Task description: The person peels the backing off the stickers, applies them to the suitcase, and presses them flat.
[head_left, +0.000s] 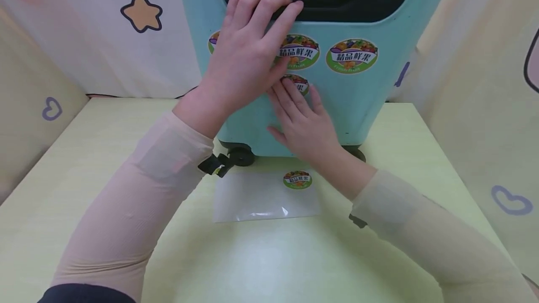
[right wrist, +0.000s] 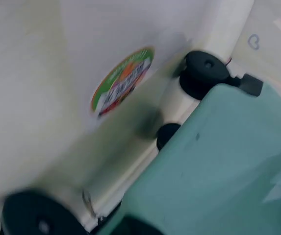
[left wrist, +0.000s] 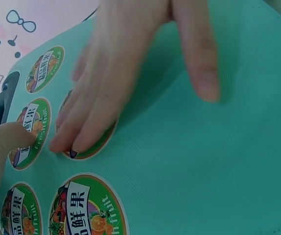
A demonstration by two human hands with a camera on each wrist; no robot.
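A light-blue wheeled suitcase (head_left: 337,102) stands upright on the table, bearing several oval fruit stickers in rows. My left hand (head_left: 248,50) rests on its front, fingertips at the black recessed panel (head_left: 332,1); its thumb (left wrist: 12,137) touches a sticker (left wrist: 32,115) in the left wrist view. Lower down, my right hand (head_left: 309,127) presses straight fingers over a sticker (head_left: 300,84), which is partly hidden. Another upper-row sticker (head_left: 352,56) sits to the right. The right hand is out of its own wrist view.
A pale glossy sheet (head_left: 261,195) with one fruit sticker (head_left: 297,180) lies on the table before the suitcase. Black wheels (head_left: 241,156) touch the tabletop (head_left: 269,265). Patterned curtains (head_left: 143,60) enclose the back and sides.
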